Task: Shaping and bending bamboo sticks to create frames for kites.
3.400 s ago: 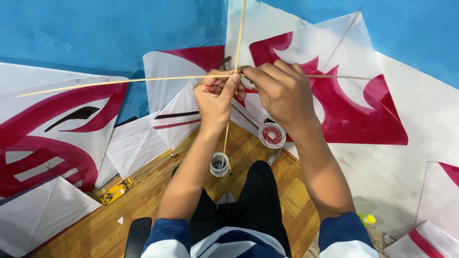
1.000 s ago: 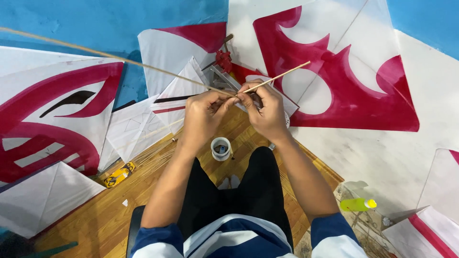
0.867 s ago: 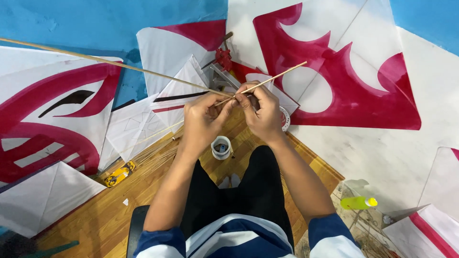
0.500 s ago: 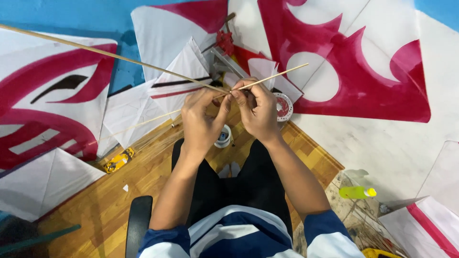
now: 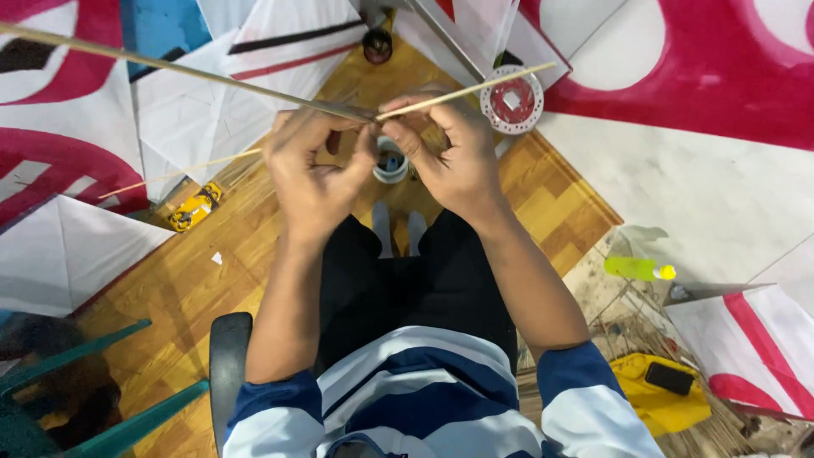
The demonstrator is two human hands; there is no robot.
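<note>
Two bare hands meet above the person's lap, over a wooden floor (image 5: 560,195). The left hand (image 5: 314,174) and the right hand (image 5: 449,153) come together at the crossing of thin bamboo sticks. Three sticks can be counted: a long stick (image 5: 170,68) running from the upper left edge down to the fingers, a short stick (image 5: 475,87) slanting up to the right from the fingers, and a third stick (image 5: 178,174) lying lower, out to the left, over the white kites. Each grip is pressed together: the left thumb and fingers pinch the long stick at its near end, the right thumb and forefinger pinch the short stick just beside that spot. Whether thread runs between the fingertips cannot be told.

Below the hands, two round spools sit on the floor: a small white spool (image 5: 391,163) partly hidden behind the fingers, and a red-and-white reel (image 5: 511,100) just to the right of the right hand. A yellow tape measure (image 5: 195,208) lies to the left near the third stick. White kites with red patterns (image 5: 695,76) lie spread all around. To the right lie one green bottle (image 5: 636,268) and one yellow tray (image 5: 661,399) with a black object on it.
</note>
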